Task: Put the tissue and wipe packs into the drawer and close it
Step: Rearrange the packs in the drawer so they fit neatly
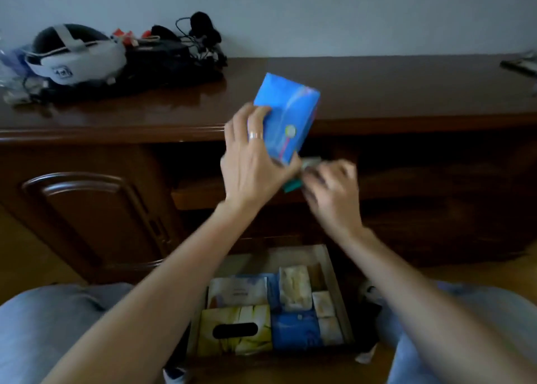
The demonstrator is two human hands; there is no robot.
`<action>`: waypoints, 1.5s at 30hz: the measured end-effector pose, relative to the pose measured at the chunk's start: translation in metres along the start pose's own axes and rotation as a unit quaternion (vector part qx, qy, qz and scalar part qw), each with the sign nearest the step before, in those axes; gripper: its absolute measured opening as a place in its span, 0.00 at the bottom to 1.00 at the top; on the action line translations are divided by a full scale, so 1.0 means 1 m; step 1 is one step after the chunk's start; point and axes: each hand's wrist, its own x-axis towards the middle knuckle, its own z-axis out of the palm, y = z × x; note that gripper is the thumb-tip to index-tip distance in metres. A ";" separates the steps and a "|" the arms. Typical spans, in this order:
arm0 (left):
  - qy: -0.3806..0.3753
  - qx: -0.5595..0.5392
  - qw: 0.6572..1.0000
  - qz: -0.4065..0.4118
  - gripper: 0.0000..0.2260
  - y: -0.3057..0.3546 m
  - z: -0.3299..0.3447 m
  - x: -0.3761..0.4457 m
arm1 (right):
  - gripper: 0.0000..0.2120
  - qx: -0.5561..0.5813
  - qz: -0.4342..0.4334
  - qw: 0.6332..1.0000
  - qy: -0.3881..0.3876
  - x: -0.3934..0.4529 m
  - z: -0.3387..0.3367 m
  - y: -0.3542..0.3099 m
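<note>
Left hand (255, 162) fingers clamp blue pack (286, 116) at frame center; right hand (331, 189) blurred, grip unclear; drawer (334, 285) open w/ packs below.

There is one view only, from a wide-angle camera on the person's head. It looks forward and down across both forearms. The open drawer (325, 255) lies close below, between the knees at the bottom edge. The tabletop (406, 93) crosses the middle of the frame, with the wall (319, 11) behind it at the top. Straight edges bow slightly toward the frame's sides.
</note>
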 end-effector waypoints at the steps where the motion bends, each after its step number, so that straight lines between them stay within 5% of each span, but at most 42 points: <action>1: -0.009 -0.007 1.000 0.008 0.33 -0.012 -0.011 -0.036 | 0.03 0.030 -0.023 0.999 -0.036 -0.028 0.008 -0.017; 5: -0.142 0.050 0.988 -0.023 0.34 -0.070 -0.040 -0.170 | 0.09 0.129 0.061 0.946 -0.293 -0.133 0.039 -0.058; 10: -0.210 0.089 0.964 -0.139 0.30 -0.127 -0.051 -0.256 | 0.19 0.123 0.217 0.841 -0.480 -0.196 0.074 -0.049; 18: -0.263 0.173 0.917 -0.246 0.32 -0.178 -0.065 -0.283 | 0.16 0.127 0.153 0.861 -0.469 -0.212 0.160 -0.101; 19: -0.260 0.179 0.913 -0.260 0.32 -0.181 -0.068 -0.284 | 0.17 0.151 0.149 0.838 -0.502 -0.216 0.174 -0.111; 22: -0.255 0.186 0.909 -0.274 0.31 -0.188 -0.075 -0.285 | 0.23 0.241 0.196 0.683 -0.661 -0.232 0.198 -0.136; 23: -0.252 0.183 0.909 -0.278 0.31 -0.189 -0.076 -0.285 | 0.21 0.269 0.225 0.680 -0.644 -0.237 0.202 -0.138; 26: -0.239 0.176 0.911 -0.285 0.30 -0.188 -0.078 -0.284 | 0.18 0.241 0.254 0.751 -0.560 -0.245 0.208 -0.126; 31: -0.227 0.168 0.918 -0.279 0.29 -0.189 -0.078 -0.282 | 0.24 0.215 0.228 0.685 -0.658 -0.245 0.219 -0.111; 35: -0.222 0.165 0.916 -0.292 0.29 -0.187 -0.075 -0.281 | 0.31 0.031 0.348 0.775 -0.526 -0.243 0.216 -0.082; 38: -0.228 0.165 0.915 -0.288 0.30 -0.179 -0.070 -0.280 | 0.37 -0.144 0.388 0.710 -0.569 -0.250 0.205 -0.031; 41: -0.239 0.156 0.919 -0.273 0.30 -0.171 -0.062 -0.277 | 0.41 -0.135 0.355 0.611 -0.695 -0.256 0.209 -0.005; 45: -0.254 0.156 0.920 -0.253 0.30 -0.166 -0.056 -0.275 | 0.29 -0.072 0.391 0.612 -0.683 -0.257 0.224 -0.009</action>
